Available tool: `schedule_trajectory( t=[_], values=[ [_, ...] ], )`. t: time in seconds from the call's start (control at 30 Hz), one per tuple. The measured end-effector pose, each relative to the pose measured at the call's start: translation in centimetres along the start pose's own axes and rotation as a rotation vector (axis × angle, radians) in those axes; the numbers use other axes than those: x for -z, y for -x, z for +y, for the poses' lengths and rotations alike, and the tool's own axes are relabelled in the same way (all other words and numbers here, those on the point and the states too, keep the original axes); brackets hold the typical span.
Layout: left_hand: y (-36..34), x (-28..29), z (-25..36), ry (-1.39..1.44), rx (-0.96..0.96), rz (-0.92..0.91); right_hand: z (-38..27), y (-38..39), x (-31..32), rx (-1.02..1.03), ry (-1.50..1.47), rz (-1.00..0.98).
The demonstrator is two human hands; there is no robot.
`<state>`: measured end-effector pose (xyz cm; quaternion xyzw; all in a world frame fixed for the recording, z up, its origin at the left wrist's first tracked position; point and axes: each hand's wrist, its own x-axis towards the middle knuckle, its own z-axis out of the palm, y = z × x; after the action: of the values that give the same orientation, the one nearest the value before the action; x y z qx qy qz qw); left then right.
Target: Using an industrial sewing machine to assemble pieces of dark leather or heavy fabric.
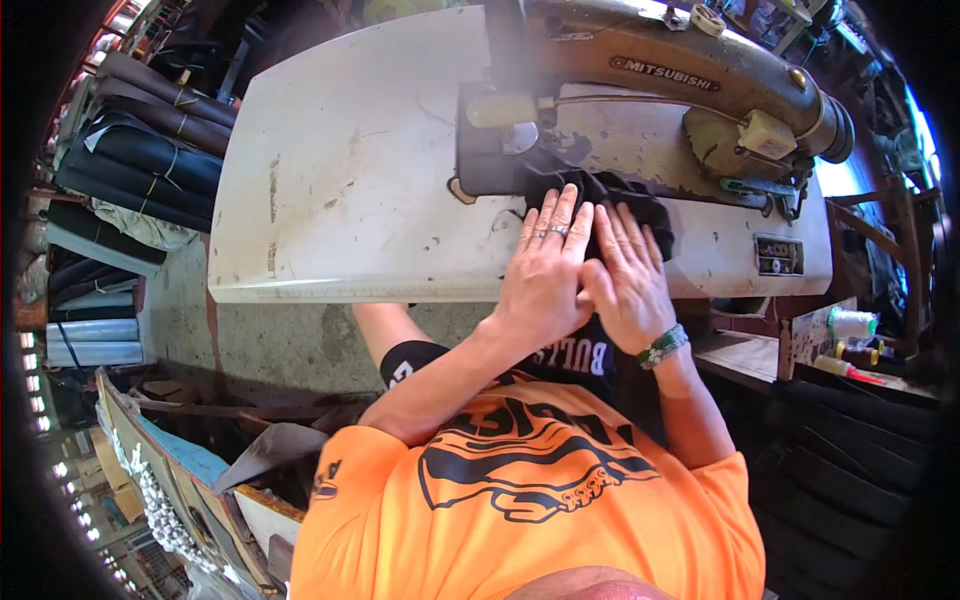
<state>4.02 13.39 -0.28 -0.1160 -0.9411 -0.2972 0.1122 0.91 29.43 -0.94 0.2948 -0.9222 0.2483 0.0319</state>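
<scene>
My left hand [548,260] lies with fingers stretched out, two rings on them, on a piece of black fabric [590,190] at the front of a sewing machine [650,55]. My right hand [630,280], with a patterned band on the wrist, lies flat beside it on the same fabric, fingers extended and pointing toward the machine. Both hands press the cloth against the white worktable [340,190]. The fabric is bunched under the machine's head, and the needle area is blurred and partly hidden.
Rolls of dark material [150,160] are stacked at the left. Thread spools [852,325] stand on a low wooden shelf at the right, above dark sheets [830,450]. A cluttered board [170,480] leans at lower left. My bare leg [385,330] shows below the table.
</scene>
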Motion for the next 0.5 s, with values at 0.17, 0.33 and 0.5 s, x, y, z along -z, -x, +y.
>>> schedule_trajectory(
  t=[0.17,0.33,0.5],
  values=[
    [2.8,5.5,-2.3,0.067,-0.077,0.039,4.3,-6.3,-0.6,-0.053,0.299,0.077],
    [6.5,8.4,-8.2,-0.071,0.135,0.211,5.5,-20.4,-0.6,-0.154,0.274,-0.257],
    [5.1,10.2,-11.5,-0.127,0.332,0.233,9.3,-27.2,-4.2,-0.047,0.191,-0.439]
  ],
)
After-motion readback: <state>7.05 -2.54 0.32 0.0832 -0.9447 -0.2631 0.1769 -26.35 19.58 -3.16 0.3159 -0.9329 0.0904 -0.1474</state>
